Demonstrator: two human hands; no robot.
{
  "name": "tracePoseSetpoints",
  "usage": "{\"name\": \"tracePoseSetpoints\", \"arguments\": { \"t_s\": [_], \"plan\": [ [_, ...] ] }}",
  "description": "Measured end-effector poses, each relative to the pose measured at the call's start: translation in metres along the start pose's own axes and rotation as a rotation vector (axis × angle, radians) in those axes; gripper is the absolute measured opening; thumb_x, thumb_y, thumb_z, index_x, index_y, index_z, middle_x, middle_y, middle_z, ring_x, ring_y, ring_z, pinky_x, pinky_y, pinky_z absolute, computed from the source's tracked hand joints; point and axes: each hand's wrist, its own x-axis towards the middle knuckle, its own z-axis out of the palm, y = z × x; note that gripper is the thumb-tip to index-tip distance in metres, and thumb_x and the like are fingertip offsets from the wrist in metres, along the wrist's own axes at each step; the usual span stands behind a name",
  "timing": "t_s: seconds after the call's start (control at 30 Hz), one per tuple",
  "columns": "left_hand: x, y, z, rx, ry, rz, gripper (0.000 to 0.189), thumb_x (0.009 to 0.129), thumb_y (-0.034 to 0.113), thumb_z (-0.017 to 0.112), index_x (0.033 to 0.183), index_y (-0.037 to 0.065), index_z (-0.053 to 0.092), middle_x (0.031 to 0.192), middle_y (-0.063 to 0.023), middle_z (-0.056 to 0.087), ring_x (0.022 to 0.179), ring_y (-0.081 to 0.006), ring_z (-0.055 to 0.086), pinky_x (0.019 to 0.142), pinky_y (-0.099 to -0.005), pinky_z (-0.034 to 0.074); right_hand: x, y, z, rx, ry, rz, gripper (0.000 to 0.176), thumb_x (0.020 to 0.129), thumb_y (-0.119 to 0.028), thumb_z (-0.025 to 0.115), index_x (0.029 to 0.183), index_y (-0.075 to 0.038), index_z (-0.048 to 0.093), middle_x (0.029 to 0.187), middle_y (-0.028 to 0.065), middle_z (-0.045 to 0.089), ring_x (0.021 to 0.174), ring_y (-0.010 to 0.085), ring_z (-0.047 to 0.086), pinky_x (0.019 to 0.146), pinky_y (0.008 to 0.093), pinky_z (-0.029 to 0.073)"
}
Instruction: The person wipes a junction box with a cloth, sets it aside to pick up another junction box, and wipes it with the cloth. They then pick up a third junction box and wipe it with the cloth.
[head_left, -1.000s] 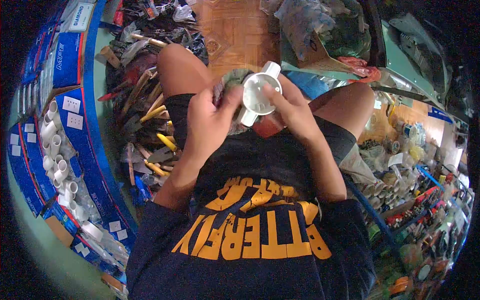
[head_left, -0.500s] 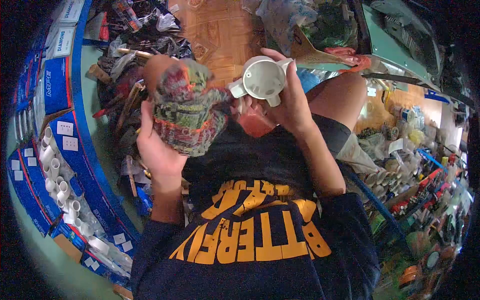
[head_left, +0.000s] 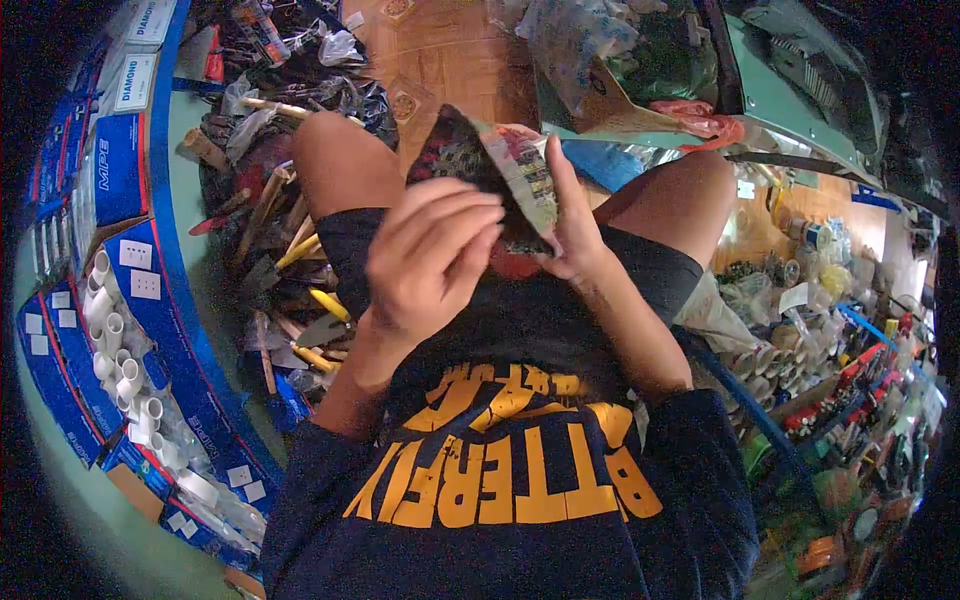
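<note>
A knitted cloth in grey, red, green and yellow stands spread between my hands above my lap, one dark face turned to the left. My right hand grips its right side, with the thumb up along the edge. My left hand is slightly blurred, its fingers bent together in front of the dark face; what they hold, if anything, is hidden. Below the cloth shows a bit of a red object. The white round plastic part is out of sight.
Yellow-handled tools and dark plastic bags lie left of my knee. Blue boxes and white pipe fittings line the left side. A cardboard box with bags stands ahead. Mixed hardware fills the right.
The knitted cloth has moved from my left hand across to my right hand. My left hand has come right, in front of it. The white plastic part has gone from view.
</note>
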Motion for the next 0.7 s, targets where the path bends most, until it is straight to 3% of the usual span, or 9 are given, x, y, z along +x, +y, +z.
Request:
{"name": "tracePoseSetpoints", "arguments": {
  "t_s": [0.07,0.17,0.3,0.37,0.4,0.47,0.5,0.6,0.7],
  "plan": [
    [-0.006,0.014,-0.003,0.237,0.220,-0.226,0.022,0.078,0.002,0.072,0.098,0.001,0.062,0.091,-0.0093,0.065,0.087,-0.0227,0.061,0.079,-0.0317,0.049,-0.002,0.001,0.001,-0.039,-0.041,-0.043,0.052,0.099,-0.052,0.038,0.134,-0.013,0.038,0.133,0.0089,0.050,0.116,0.0265,0.054,0.096,0.0373,0.048],
    [-0.026,0.007,0.022,-0.639,0.216,-0.928,0.053,0.078,0.006,0.076,0.121,0.000,0.046,0.111,-0.0126,0.058,0.100,-0.0174,0.058,0.086,-0.0324,0.048,0.000,0.012,-0.007,-0.204,-0.030,-0.179,0.049,0.100,-0.045,0.041,0.134,-0.012,0.034,0.129,0.0118,0.050,0.116,0.0256,0.053,0.100,0.0375,0.044],
    [-0.047,-0.002,0.039,-0.620,0.178,-0.909,0.038,0.082,0.002,0.066,0.116,-0.002,0.050,0.108,-0.0099,0.060,0.102,-0.0147,0.059,0.086,-0.0290,0.048,0.001,0.031,-0.007,-0.448,-0.073,-0.431,0.045,0.099,-0.039,0.046,0.131,-0.009,0.036,0.124,0.0116,0.047,0.118,0.0222,0.046,0.104,0.0366,0.035],
    [-0.042,-0.001,0.040,-1.001,0.349,-1.076,0.035,0.082,0.002,0.066,0.115,-0.001,0.053,0.108,-0.0076,0.061,0.100,-0.0140,0.060,0.084,-0.0286,0.050,-0.002,0.036,-0.012,-0.642,-0.100,-0.543,0.044,0.099,-0.038,0.046,0.130,-0.008,0.038,0.123,0.0106,0.045,0.119,0.0217,0.043,0.104,0.0365,0.033],
    [-0.043,-0.003,0.040,-1.000,0.354,-1.079,0.035,0.082,0.002,0.066,0.115,-0.001,0.053,0.108,-0.0076,0.061,0.100,-0.0140,0.060,0.084,-0.0286,0.050,-0.005,0.039,-0.012,-0.724,-0.130,-0.585,0.044,0.099,-0.037,0.046,0.130,-0.007,0.038,0.122,0.0101,0.044,0.120,0.0215,0.042,0.104,0.0369,0.032],
    [-0.045,-0.011,0.039,-1.176,0.228,-1.052,0.039,0.095,0.024,0.057,0.128,0.006,0.045,0.121,-0.0069,0.055,0.111,-0.0192,0.057,0.095,-0.0343,0.048,-0.002,0.043,-0.012,-0.717,-0.086,-0.591,0.044,0.099,-0.039,0.045,0.129,-0.007,0.039,0.126,0.0128,0.046,0.118,0.0240,0.043,0.104,0.0400,0.032],
    [-0.047,-0.016,0.039,-1.200,0.179,-0.939,0.041,0.094,0.026,0.058,0.129,0.008,0.046,0.120,-0.0064,0.056,0.110,-0.0193,0.058,0.094,-0.0352,0.050,0.001,0.044,-0.010,-0.663,-0.185,-0.665,0.044,0.099,-0.040,0.044,0.128,-0.008,0.039,0.129,0.0148,0.046,0.118,0.0258,0.044,0.104,0.0414,0.031],
    [-0.039,-0.020,0.035,-1.196,0.062,-1.018,0.045,0.092,0.027,0.061,0.130,0.008,0.045,0.122,-0.0064,0.055,0.109,-0.0196,0.059,0.091,-0.0358,0.051,0.002,0.045,-0.018,-0.718,-0.259,-0.762,0.044,0.099,-0.043,0.043,0.125,-0.008,0.041,0.134,0.0208,0.045,0.119,0.0306,0.044,0.105,0.0449,0.029],
    [-0.034,-0.020,0.042,-1.233,0.227,-0.965,0.045,0.091,0.025,0.062,0.129,0.006,0.046,0.122,-0.0069,0.056,0.107,-0.0199,0.060,0.087,-0.0361,0.053,0.001,0.041,-0.022,-0.930,-0.181,-0.745,0.049,0.097,-0.046,0.045,0.126,-0.007,0.041,0.133,0.0211,0.046,0.122,0.0295,0.042,0.107,0.0445,0.028]
  ]
}}
